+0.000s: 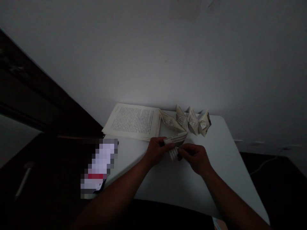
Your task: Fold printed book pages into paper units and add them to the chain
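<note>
Between my two hands is a folded piece of printed paper (176, 139), partly shaped, with a pointed flap at its lower edge. My left hand (157, 150) pinches its left side, thumb on top. At the lower right edge, the closed fingertips of my right hand (194, 156) grip the paper. Just behind stands a larger folded paper boat (172, 122). Farther right, several smaller paper boats (193, 121) stand in a row along the back of the table.
A stack of printed pages (133, 123) lies at the back left of the white table (223, 166). At the left edge lies a phone with a blurred-out screen (102, 163). The wall (153, 57) rises behind the table. A cable (263, 164) runs at the right.
</note>
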A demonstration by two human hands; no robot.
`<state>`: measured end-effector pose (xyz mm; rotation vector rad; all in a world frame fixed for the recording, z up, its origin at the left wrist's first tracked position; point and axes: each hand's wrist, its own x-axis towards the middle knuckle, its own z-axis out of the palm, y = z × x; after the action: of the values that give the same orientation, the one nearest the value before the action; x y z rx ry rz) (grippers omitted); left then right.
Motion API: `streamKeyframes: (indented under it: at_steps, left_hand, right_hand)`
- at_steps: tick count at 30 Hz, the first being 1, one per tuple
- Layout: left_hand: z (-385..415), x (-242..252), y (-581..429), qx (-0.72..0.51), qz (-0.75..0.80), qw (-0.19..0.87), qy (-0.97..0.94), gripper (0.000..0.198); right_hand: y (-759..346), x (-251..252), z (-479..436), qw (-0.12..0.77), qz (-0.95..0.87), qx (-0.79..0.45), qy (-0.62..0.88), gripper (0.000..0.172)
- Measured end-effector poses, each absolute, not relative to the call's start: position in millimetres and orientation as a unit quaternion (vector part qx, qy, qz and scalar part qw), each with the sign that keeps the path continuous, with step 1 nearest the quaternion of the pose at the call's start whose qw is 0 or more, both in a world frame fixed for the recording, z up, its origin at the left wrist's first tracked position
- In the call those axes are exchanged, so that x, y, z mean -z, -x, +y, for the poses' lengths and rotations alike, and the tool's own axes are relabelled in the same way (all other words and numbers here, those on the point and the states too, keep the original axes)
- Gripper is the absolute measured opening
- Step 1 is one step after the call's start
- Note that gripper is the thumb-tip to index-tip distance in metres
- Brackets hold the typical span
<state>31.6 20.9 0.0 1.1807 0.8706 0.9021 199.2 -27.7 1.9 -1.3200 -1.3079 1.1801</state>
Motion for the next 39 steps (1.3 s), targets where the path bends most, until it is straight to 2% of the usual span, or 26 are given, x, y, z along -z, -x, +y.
streamKeyframes:
  at_steps: [13, 39]
  left_hand:
    - [20.9, -3.9, -32.1, -0.416, 0.403, 0.640, -0.505, 0.025]
    - [21.6, -6.6, -33.0, -0.450, 0.406, 0.645, -0.465, 0.023]
  right_hand:
    - [-197.0, 1.6, -28.4, 0.439, -0.529, -0.510, 0.517, 0.021]
    - [-190.2, -5.3, -30.7, 0.380, -0.578, -0.494, 0.527, 0.024]
